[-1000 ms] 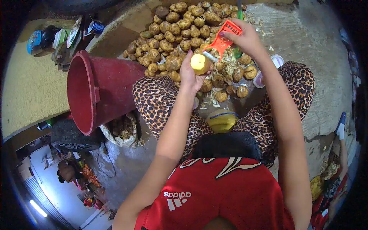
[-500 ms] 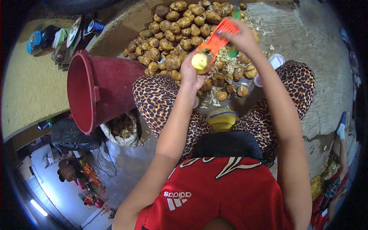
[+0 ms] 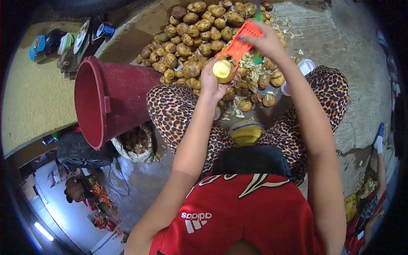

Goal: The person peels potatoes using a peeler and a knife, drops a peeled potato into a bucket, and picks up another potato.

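A partly peeled round vegetable (image 3: 222,69), pale yellow on top and brown at the side, is held in my left hand (image 3: 212,80), the fingers wrapped round it. My right hand (image 3: 267,40) grips an orange peeler (image 3: 241,44), whose head touches the far side of the vegetable. A green object (image 3: 257,56) shows behind my right hand, partly hidden by it. Beyond both hands lies a heap of brown round vegetables (image 3: 187,49), with pale peelings (image 3: 254,76) scattered over and beside them.
A large red bucket (image 3: 127,89) lies tilted at the left, above an open white sack (image 3: 135,148). Between my knees is a yellow container (image 3: 245,134). A white cup (image 3: 306,66) stands by my right knee. Another person's arm (image 3: 381,174) shows at the far right.
The orange peeler has moved left from just beside the vegetable onto its far side. Over the last half second both hands have stayed almost in place.
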The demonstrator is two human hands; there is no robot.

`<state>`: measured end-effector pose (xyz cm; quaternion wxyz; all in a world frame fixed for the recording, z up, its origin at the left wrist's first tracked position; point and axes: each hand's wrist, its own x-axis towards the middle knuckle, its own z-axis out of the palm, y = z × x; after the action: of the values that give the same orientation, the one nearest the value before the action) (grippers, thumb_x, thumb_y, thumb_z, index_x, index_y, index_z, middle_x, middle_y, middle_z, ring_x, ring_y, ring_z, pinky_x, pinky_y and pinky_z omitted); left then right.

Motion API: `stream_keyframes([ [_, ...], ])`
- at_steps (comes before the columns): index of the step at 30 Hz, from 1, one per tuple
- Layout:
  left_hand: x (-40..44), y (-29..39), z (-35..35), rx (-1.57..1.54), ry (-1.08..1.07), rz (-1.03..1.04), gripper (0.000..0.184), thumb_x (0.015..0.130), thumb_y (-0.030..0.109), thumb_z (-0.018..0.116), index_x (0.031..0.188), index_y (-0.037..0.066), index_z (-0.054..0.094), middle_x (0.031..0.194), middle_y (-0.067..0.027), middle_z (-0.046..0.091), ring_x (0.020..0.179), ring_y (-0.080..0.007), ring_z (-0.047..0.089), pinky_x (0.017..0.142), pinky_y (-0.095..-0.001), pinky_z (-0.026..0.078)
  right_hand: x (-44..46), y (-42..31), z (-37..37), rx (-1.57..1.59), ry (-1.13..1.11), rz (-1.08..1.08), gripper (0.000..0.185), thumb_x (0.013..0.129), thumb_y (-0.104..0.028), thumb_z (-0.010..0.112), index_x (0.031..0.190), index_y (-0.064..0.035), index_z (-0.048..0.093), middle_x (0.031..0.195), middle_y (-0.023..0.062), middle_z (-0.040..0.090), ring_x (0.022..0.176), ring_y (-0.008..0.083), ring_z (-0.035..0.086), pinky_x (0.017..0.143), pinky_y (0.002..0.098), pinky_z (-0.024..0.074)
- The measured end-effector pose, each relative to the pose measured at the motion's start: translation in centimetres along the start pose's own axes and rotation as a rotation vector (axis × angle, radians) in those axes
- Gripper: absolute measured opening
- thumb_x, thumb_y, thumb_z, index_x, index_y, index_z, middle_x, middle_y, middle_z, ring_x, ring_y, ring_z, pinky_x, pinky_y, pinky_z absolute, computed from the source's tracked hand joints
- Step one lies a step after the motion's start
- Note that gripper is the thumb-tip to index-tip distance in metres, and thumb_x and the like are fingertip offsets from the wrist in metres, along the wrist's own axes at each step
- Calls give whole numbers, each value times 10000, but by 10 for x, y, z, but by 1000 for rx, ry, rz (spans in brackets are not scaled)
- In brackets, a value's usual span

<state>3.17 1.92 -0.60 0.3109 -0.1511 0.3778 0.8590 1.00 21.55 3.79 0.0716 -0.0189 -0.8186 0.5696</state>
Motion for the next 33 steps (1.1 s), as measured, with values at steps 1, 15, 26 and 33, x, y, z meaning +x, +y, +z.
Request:
stream_keyframes([
  [1,-1,1,0,12,16,-12,420,877,339,362,1017,-30,505,792,-168,591,607,-276,574,499,-340,470,5,6,-9,-39,104,-70,259,718,-229,696,880,-50,601,671,14,607,572,98,569,506,235,457],
  [15,-4,7,6,-137,7,25,483,871,524,372,992,82,526,908,-73,610,780,-191,607,582,-299,498,-8,6,21,370,-78,53,300,701,-246,728,864,-31,596,721,7,606,637,85,553,578,238,448],
  [26,-3,6,-2,29,132,160,393,870,444,420,985,79,507,826,-72,601,683,-192,607,563,-316,480,15,9,-32,107,103,51,398,751,-226,681,1065,-17,556,797,33,626,663,93,582,565,236,476],
  [33,-5,5,14,14,121,207,379,885,401,421,1004,51,505,882,-86,609,746,-178,618,623,-336,513,-8,6,17,172,-123,56,287,722,-216,703,914,-36,588,705,1,587,612,77,548,515,228,442],
])
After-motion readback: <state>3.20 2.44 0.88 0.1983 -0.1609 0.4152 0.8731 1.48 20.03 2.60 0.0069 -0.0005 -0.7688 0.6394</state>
